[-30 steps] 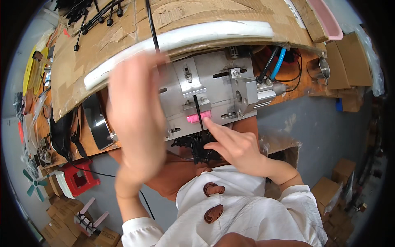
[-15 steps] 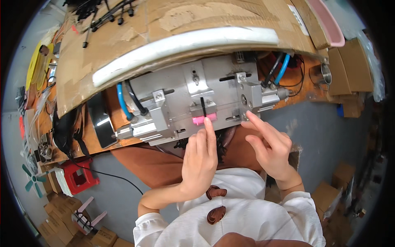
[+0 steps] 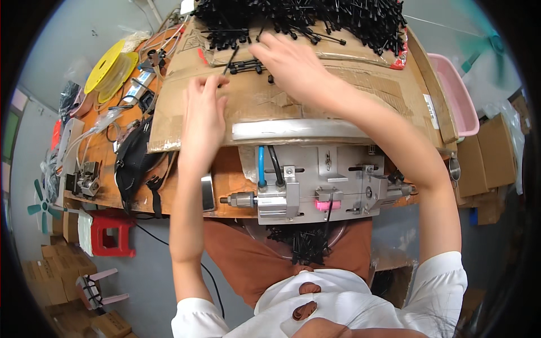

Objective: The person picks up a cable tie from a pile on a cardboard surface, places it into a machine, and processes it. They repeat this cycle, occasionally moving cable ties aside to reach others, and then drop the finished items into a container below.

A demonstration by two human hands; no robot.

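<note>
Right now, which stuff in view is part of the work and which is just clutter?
In use:
left hand and right hand at the loose black cable ties
heap of black cable ties
cardboard sheet
metal fixture

Lying about:
yellow spool
pink tub
red stool
black strap

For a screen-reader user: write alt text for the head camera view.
Seen from above, a person's left hand and right hand reach forward over a sheet of cardboard toward a heap of black cable ties, the right hand on a few loose ties. Nearer the body, a metal fixture with a pink part sits at the wooden bench edge.
</note>
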